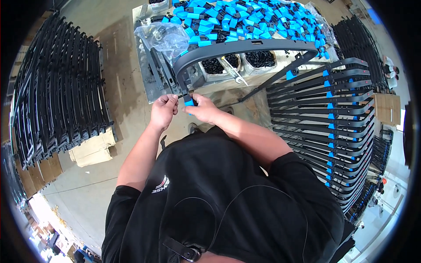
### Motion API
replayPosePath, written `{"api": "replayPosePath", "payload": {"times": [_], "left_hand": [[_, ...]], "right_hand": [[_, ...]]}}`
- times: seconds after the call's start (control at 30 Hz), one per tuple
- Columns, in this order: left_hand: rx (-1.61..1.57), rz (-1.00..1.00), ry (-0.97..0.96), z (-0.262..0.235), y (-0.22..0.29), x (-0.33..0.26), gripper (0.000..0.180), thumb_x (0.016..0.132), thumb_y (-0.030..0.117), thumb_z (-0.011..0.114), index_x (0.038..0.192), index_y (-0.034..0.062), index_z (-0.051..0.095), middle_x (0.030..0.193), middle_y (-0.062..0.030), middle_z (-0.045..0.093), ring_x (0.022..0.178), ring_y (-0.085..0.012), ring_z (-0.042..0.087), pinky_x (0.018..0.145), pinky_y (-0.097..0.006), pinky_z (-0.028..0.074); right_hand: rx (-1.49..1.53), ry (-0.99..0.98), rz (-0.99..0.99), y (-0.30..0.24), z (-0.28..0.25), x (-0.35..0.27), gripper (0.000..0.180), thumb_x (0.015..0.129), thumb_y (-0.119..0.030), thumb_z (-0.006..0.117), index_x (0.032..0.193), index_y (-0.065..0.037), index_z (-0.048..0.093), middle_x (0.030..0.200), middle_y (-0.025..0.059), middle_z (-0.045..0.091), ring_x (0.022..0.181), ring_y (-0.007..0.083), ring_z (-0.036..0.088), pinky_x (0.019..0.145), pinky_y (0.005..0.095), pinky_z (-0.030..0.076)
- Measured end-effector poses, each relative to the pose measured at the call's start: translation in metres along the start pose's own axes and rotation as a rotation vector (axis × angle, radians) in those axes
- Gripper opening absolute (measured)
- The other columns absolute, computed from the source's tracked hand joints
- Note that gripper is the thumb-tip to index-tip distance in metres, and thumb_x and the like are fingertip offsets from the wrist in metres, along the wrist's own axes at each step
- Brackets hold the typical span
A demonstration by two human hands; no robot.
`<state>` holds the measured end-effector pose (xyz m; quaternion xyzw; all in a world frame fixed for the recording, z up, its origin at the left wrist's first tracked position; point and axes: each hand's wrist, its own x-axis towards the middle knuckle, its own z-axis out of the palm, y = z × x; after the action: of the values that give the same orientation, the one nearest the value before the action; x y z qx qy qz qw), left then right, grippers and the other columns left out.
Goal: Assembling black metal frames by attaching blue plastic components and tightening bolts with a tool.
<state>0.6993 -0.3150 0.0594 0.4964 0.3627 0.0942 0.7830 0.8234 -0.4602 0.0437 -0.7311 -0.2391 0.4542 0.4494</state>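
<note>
A black curved metal frame (245, 46) arches over the near edge of the work table, one end coming down in front of me. At that end sits a small blue-and-black plastic piece (189, 102). My right hand (204, 109) is closed round this piece, its fingertips on the blue part. Just to the left, my left hand (163, 113) is pinched shut close to the frame's end; what lies between its fingertips is too small to make out. The frame's other leg slants down to the right, away from my hands.
Blue-and-black plastic pieces (245, 19) are heaped on the table. Nearer stand two bins of small black parts (259, 59), with a wrench (239, 79) by them. A clear plastic bag (163, 38) lies left. Stacked black frames (61, 92) stand left, fitted frames (322, 118) right.
</note>
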Motion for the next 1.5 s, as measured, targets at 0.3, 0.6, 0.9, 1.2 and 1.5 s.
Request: {"api": "replayPosePath", "payload": {"times": [0.3,0.6,0.9,1.2,1.5], "left_hand": [[-0.223,-0.103,-0.161,-0.006,0.002,0.007,0.017,0.103,0.019,0.061,0.095,0.0043,0.062,0.079,-0.0018,0.058,0.064,-0.0109,0.049,0.060,-0.027,0.044],[-0.250,-0.199,0.051,0.016,0.007,0.004,0.021,0.100,0.024,0.068,0.087,0.0074,0.064,0.079,-0.0021,0.064,0.065,-0.0109,0.056,0.061,-0.027,0.048],[0.677,0.315,0.129,0.028,-0.013,-0.030,0.044,0.100,0.013,0.062,0.140,-0.0040,0.057,0.101,-0.0049,0.068,0.090,-0.0128,0.062,0.082,-0.027,0.051],[0.939,0.418,0.039,0.044,0.030,-0.054,0.032,0.085,0.015,0.073,0.115,0.0036,0.071,0.107,-0.0133,0.068,0.101,-0.0283,0.062,0.088,-0.039,0.052],[1.140,0.782,-0.213,0.055,0.042,-0.056,0.025,0.079,0.015,0.081,0.102,0.0070,0.075,0.103,-0.0083,0.067,0.097,-0.0264,0.061,0.084,-0.037,0.051]], "right_hand": [[0.177,-0.053,0.047,0.008,-0.002,0.002,0.057,0.077,-0.028,0.083,0.120,0.003,0.063,0.100,0.0112,0.069,0.089,0.0184,0.065,0.081,0.0336,0.053],[0.202,-0.100,0.125,-0.005,-0.011,-0.008,0.050,0.080,-0.027,0.079,0.119,0.001,0.065,0.101,0.0100,0.070,0.092,0.0161,0.065,0.082,0.0314,0.051],[0.266,-0.119,0.149,0.006,-0.008,-0.004,0.043,0.082,-0.030,0.075,0.113,-0.001,0.069,0.093,0.0084,0.071,0.085,0.0167,0.065,0.075,0.0312,0.051],[0.772,-0.111,0.344,-0.014,-0.042,-0.020,0.042,0.096,-0.045,0.063,0.103,-0.004,0.065,0.092,0.0122,0.069,0.082,0.0244,0.066,0.073,0.0382,0.052],[1.103,-0.310,0.259,-0.037,-0.045,-0.035,0.046,0.103,-0.050,0.052,0.111,-0.006,0.064,0.101,0.0133,0.070,0.091,0.0262,0.069,0.082,0.0392,0.054]]}}
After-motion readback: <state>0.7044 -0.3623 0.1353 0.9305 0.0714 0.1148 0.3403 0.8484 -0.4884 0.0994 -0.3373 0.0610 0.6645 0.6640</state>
